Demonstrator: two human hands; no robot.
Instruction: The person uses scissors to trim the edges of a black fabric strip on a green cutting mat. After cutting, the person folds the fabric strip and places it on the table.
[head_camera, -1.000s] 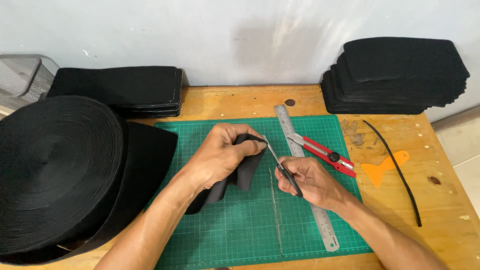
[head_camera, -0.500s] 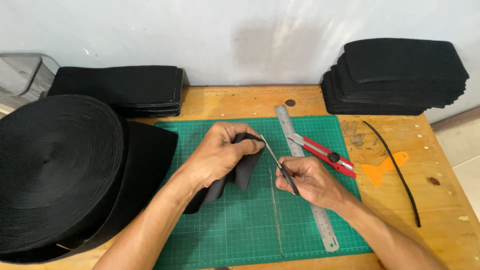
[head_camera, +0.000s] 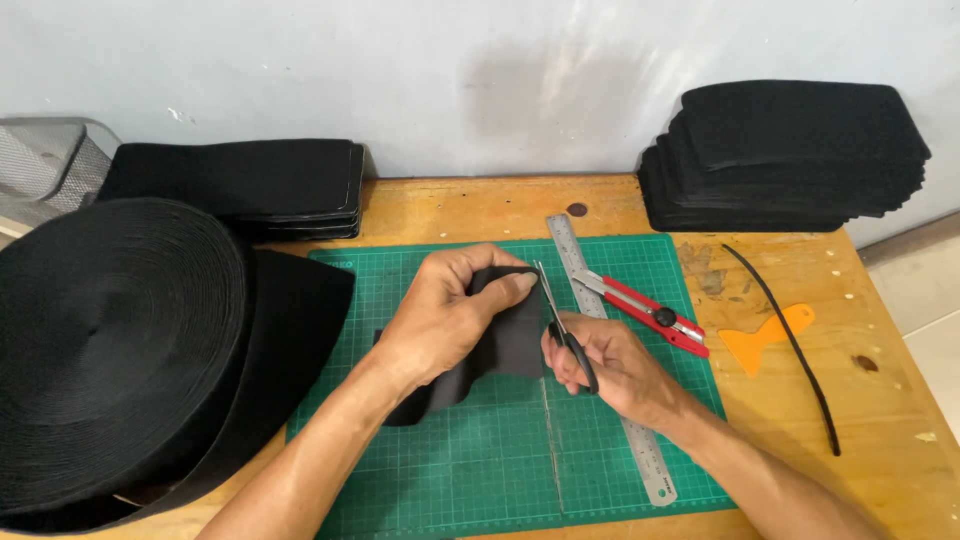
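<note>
Left hand (head_camera: 450, 315) grips the black fabric piece (head_camera: 500, 345) over the green mat (head_camera: 620, 440); right hand (head_camera: 610, 365) holds scissors (head_camera: 562, 325) at its edge.

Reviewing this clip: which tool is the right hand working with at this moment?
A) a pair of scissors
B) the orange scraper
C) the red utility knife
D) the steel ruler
A. The right hand grips black-handled scissors with blades at the edge of the black fabric piece held by the left hand; the red utility knife, steel ruler and orange scraper lie untouched.
</note>
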